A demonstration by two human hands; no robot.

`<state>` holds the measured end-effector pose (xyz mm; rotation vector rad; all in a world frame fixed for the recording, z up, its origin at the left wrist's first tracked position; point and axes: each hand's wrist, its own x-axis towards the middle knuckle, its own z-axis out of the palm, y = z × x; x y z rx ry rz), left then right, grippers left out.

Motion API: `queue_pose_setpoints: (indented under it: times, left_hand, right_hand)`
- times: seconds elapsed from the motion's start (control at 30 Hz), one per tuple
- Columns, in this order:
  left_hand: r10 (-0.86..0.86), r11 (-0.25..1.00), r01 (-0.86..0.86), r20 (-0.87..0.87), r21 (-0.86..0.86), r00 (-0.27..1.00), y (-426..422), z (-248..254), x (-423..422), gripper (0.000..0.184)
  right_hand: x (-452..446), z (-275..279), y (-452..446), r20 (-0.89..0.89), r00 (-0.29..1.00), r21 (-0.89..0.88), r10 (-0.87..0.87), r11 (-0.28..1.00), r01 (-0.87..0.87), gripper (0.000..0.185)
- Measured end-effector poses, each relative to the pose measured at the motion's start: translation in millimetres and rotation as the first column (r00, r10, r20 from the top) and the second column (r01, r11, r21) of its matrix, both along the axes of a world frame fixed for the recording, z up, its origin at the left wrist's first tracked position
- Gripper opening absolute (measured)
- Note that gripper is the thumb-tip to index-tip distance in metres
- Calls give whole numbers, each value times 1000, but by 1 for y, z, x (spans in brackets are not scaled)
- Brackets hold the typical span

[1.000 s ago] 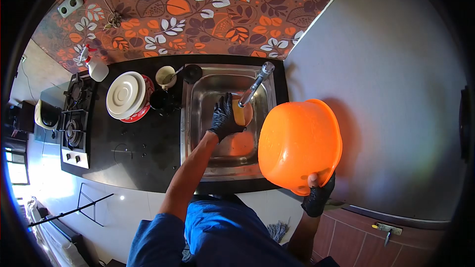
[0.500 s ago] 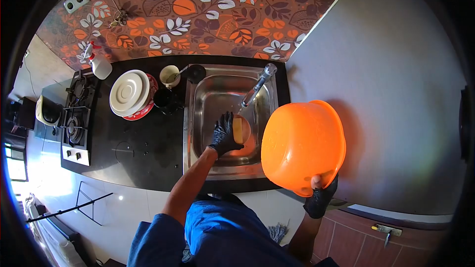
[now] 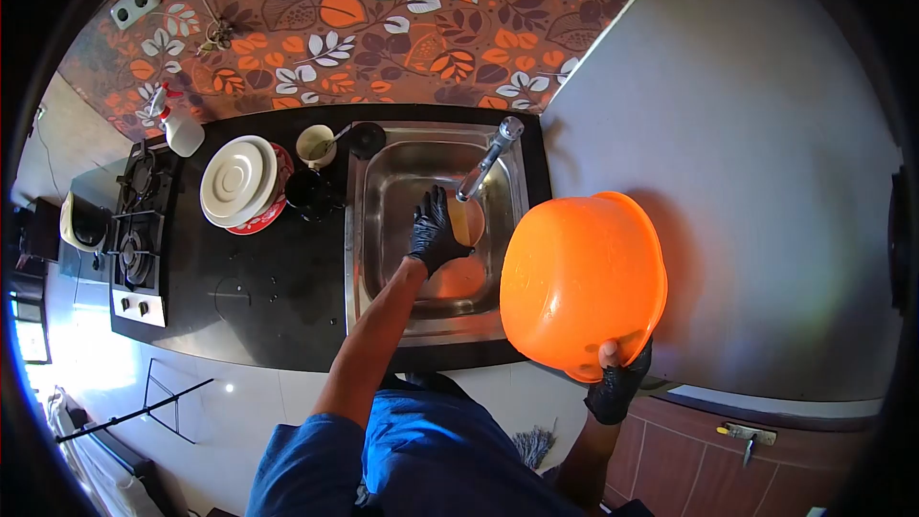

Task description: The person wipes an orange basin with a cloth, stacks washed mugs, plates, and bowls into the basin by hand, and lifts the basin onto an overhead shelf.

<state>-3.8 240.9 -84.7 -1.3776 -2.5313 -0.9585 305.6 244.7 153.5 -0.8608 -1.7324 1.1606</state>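
Stove (image 3: 135, 258) sits well left of the sink (image 3: 354, 239), same dark surface (image 3: 201, 325). Coming toward the sink you get a spray bottle (image 3: 184, 137) at the back, then a stack of plates (image 3: 232, 180), then a light cup (image 3: 311, 147) with what looks like a spoon handle poking out and a dark mug (image 3: 305, 193), both just left of the sink. Can't tell whether any of those are clean.

How far along? I'd call it partway, tbh. Sponge and basin are both in hand, the basin isn't set down, and I can't make out any suds, so no clue how much is left.

Left hand (image 3: 437, 233), black glove, reaches out over the sink with the forearm angled up from the near edge. Its grip looks curled around a yellow sponge (image 3: 460, 222), fingers pointing toward the wall, thumb out to the right. There's a roundish patch by the sponge; dish or reflection, dunno. Tap (image 3: 491, 157) leans in over the sink's back right.

Right of the sink is the big orange basin (image 3: 579, 273), tipped on its side with the rim away from the sink. Right hand (image 3: 618, 391) has the low edge pinched in a closed grip, thumb on the outside, arm low and close to the body.
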Motion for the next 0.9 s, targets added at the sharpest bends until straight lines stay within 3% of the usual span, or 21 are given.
queue_pose_setpoints:
  times: [0.13, 0.47, 0.7, 0.83, 0.9]
  left_hand:
    - [-40, 998, 43, 48, -50, 998, 3, -9, -3, 114]
    - [-47, 996, 48, 14, -79, 999, 5, -15, -3, 120]
    - [-93, 983, 101, 60, -151, 994, 0, -22, -4, 123]
    - [-143, 968, 163, 116, -192, 983, -12, -39, 2, 123]
    - [-181, 950, 191, 63, -248, 981, -29, -57, 9, 125]
  right_hand:
    - [-4, 8, -2, -70, 998, -66, -3, 998, -1, 54]
    - [-1, -1, 8, 16, 1000, 7, -6, 1000, 6, 62]
    - [-2, 2, 6, -17, 999, -57, -27, 998, 26, 60]
    - [-5, 9, 5, -51, 998, -89, -32, 996, 27, 59]
    - [-5, 11, 4, -104, 994, -124, -26, 992, 13, 59]
